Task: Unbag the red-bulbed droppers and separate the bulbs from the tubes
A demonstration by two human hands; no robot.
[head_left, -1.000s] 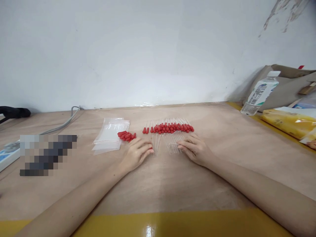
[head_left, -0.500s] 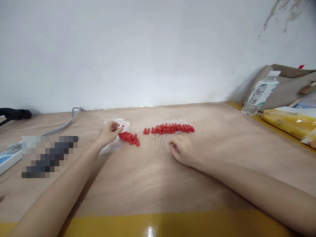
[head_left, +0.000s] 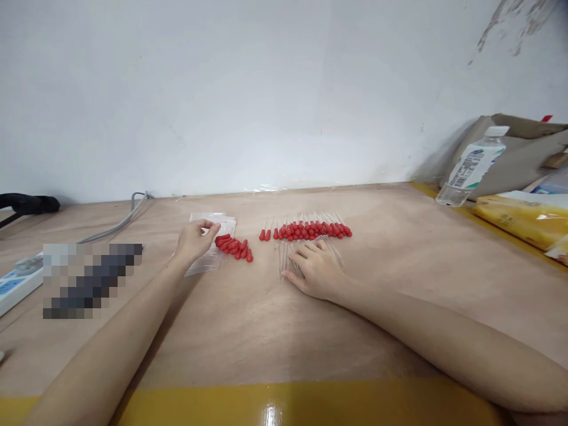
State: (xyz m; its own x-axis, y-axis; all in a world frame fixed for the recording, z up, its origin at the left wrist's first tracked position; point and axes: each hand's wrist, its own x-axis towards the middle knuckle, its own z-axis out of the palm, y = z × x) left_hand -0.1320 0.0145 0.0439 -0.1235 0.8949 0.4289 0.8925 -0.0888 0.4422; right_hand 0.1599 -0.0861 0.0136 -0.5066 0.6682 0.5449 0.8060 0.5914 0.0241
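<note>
My left hand (head_left: 195, 241) hovers over clear plastic bags (head_left: 206, 263), thumb and index finger pinched together; whatever is between them is hidden. Just right of its fingertips lies a small pile of loose red rubber bulbs (head_left: 234, 246). My right hand (head_left: 314, 269) rests flat with its fingers apart on a bunch of thin clear tubes (head_left: 282, 260), partly covering them. Beyond it, droppers with red bulbs (head_left: 310, 230) lie side by side in a row, their clear tubes pointing toward the wall.
A water bottle (head_left: 473, 168) leans by a grey bag (head_left: 519, 151) at the right, near a yellow package (head_left: 519, 222). On the left are a power strip (head_left: 22, 278), a grey cable (head_left: 119, 223) and a blurred-out dark object (head_left: 95, 281). A wall (head_left: 266, 106) bounds the table's back.
My right hand has moved slightly left and spread its fingers flat over the clear tubes. My left hand stays near the bags; the small red bit by its fingertips no longer shows.
</note>
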